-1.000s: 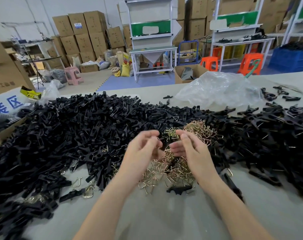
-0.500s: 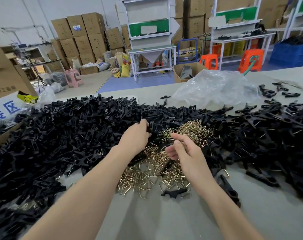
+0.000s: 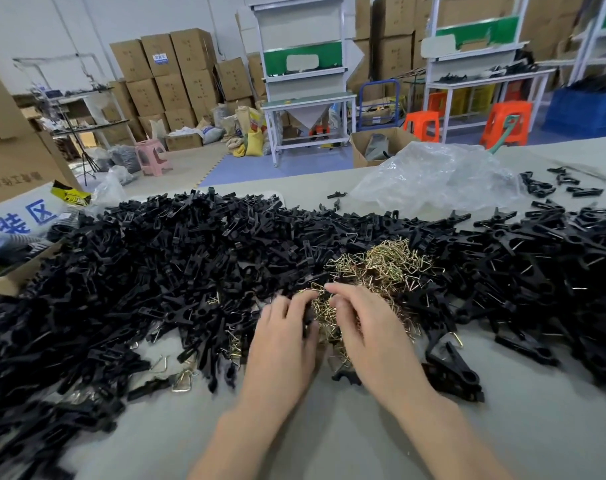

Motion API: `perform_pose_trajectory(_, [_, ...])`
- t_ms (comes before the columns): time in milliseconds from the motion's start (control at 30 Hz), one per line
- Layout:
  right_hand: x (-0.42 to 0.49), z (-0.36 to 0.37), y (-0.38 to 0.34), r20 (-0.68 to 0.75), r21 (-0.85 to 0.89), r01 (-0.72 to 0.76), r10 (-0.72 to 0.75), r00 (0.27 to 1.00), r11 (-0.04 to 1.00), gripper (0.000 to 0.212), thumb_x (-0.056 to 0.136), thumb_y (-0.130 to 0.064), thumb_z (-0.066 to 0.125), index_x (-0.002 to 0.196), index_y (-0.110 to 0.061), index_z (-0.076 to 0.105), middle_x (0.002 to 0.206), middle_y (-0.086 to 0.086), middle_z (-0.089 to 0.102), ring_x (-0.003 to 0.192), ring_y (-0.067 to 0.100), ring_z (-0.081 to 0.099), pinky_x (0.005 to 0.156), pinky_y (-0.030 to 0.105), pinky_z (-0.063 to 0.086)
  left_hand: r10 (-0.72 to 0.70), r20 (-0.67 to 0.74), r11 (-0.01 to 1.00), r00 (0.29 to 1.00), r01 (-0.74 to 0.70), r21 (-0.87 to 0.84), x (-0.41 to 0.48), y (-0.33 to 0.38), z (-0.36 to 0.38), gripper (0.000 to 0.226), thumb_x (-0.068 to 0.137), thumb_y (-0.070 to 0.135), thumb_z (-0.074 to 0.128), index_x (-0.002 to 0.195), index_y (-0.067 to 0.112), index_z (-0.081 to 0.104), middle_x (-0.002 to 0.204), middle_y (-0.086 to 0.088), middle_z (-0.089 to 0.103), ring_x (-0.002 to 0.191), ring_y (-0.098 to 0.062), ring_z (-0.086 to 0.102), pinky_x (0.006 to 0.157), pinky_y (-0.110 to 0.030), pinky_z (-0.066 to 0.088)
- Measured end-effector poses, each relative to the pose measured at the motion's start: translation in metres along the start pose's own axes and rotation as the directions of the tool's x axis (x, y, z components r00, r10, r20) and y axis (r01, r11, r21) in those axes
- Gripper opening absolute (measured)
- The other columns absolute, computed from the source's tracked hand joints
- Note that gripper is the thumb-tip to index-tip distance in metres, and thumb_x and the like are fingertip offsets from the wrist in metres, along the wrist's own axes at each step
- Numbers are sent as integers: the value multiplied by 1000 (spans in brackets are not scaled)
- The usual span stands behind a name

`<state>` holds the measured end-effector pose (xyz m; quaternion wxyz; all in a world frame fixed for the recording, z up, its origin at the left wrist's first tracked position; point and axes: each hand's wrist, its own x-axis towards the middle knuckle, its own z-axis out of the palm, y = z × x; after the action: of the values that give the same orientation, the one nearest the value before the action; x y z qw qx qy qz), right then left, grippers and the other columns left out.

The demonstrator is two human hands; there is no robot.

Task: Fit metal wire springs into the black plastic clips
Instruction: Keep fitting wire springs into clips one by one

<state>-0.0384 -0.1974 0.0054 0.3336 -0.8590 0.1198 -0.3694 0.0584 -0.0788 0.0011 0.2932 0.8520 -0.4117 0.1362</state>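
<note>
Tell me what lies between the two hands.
In the head view, tangled brass-coloured wire springs fill the gap between the left hand and the right hand.

a wide heap of clips (image 3: 156, 271) lies across the desk (image 3: 554, 427), from its left edge to its right. in the middle of it, toward the near side, sits a smaller heap of springs (image 3: 388, 265). the left hand (image 3: 284, 341) and the right hand (image 3: 370, 334) lie side by side on the near part of the springs. behind the heap, to the right, lies a bag (image 3: 433, 178), with some loose clips (image 3: 540, 187) right of it. a box (image 3: 14, 161) stands at the far left.
</note>
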Motion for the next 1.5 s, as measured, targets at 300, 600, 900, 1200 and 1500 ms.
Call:
perform_pose_trajectory(300, [0,8,2,50,-67,14,-10,999,998,34,103,-25,44,133,-25,60,115,-17,62,110,-2,50,100,18,41,-89,2,953,996,86,-292,-6,0,-10,51,106,16,39,154,29,31,120,11,51,117,-8,46,104,-25,38])
perform_pose_trajectory(600, [6,6,1,130,256,-153,123,984,954,27,103,-37,57,128,-36,67,119,-27,65,116,-7,59,95,9,43,-320,112,487,941,265,-832,-2,17,-13,46,96,8,63,116,49,65,96,13,69,85,-7,69,78,-21,57])
perform_pose_trajectory(900, [9,-1,-4,195,548,-334,271,943,767,27,97,-6,64,104,-31,73,99,-17,77,89,0,72,76,9,52,-320,156,385,934,279,-880,-4,19,-11,36,92,6,68,108,38,71,89,2,70,82,-12,70,73,-16,55])
perform_pose_trajectory(1200, [12,-5,-3,256,557,-363,261,931,747,26,95,-12,69,106,-34,78,103,-9,77,98,4,71,85,12,51,-307,128,377,943,244,-893,-5,17,-11,32,85,31,70,113,47,69,86,5,67,75,-12,67,70,-27,58])
perform_pose_trajectory(1500, [14,-7,-2,275,607,-405,298,914,683,26,71,-39,81,96,-39,73,97,-6,77,83,2,70,67,13,51,-272,62,466,960,188,-864,-8,19,-14,16,94,32,63,108,36,69,70,2,59,62,-11,53,56,-22,46])
